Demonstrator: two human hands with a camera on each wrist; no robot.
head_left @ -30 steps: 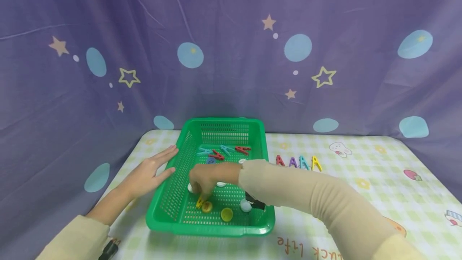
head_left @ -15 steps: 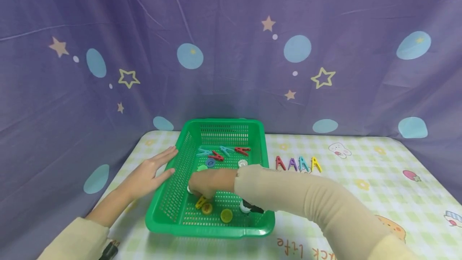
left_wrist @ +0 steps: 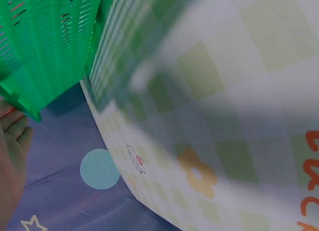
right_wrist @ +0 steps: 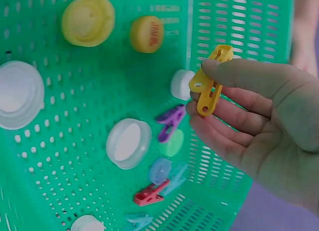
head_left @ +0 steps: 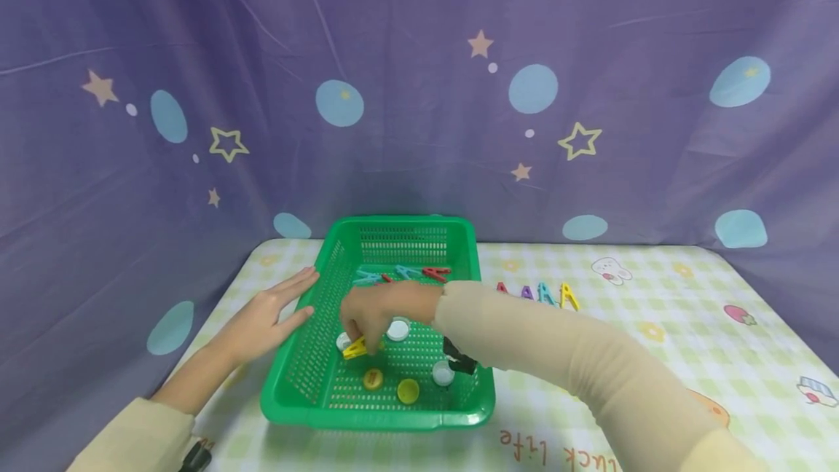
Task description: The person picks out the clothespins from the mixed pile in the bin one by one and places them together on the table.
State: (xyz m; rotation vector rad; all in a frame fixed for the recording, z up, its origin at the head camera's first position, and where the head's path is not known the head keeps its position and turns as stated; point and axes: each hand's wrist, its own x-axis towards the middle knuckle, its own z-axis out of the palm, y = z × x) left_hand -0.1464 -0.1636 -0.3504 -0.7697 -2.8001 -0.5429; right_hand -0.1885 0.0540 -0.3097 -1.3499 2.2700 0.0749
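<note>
My right hand is inside the green basket, pinching a yellow clothespin between thumb and fingers above the basket floor. In the right wrist view, a purple clothespin, a green cap and a red clothespin lie below that hand. A yellow cap with red print and a plain yellow cap lie near the basket's front. The left hand rests on the basket's left rim with straight fingers.
To the basket's right, a row of clothespins stands on the checked tablecloth: red, purple, blue and yellow. White caps lie in the basket. A purple curtain hangs behind the table.
The yellow clothespin has been lifted off the basket floor by my right hand, away from the printed yellow cap. The left hand stays on the rim.
</note>
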